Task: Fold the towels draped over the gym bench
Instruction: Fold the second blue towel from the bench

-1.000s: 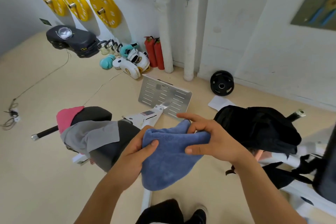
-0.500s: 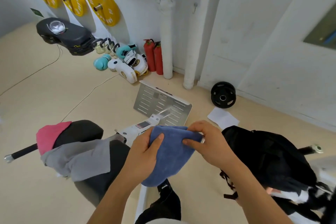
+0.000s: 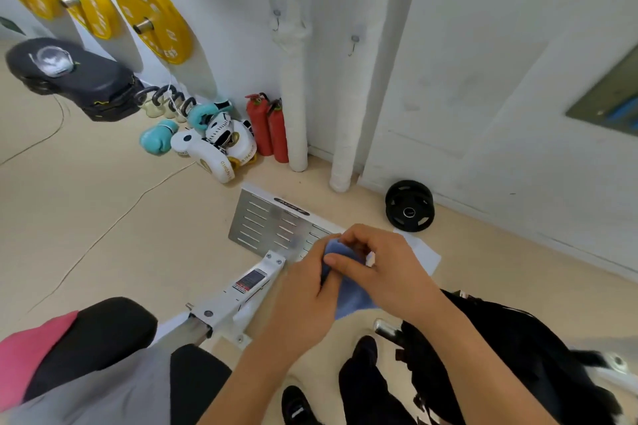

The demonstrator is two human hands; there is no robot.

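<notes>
Both hands meet in mid-air above the white frame (image 3: 238, 300) of the gym bench, holding a blue towel (image 3: 348, 297) bunched small between them. The left hand (image 3: 303, 304) has its grip closed on the towel's left side, fingers wrapped over the cloth. The right hand (image 3: 386, 272) pinches the towel's upper edge, thumb and curled fingers pressed on the fabric, so that only a narrow blue strip shows between the two hands and a little hangs below.

At the lower left, the black bench pad (image 3: 103, 331) carries two more towels: a pink towel (image 3: 24, 359) draped over its left end and a grey towel (image 3: 114, 397) lying across it toward the bottom edge of the view. A black bag (image 3: 511, 355) sits to the right, under the right forearm.

On the beige floor (image 3: 103, 210) beyond lie a perforated metal plate (image 3: 269, 228), a black weight plate (image 3: 409, 205), boxing gloves (image 3: 207, 145) and two red fire extinguishers (image 3: 267, 128) by the wall.
</notes>
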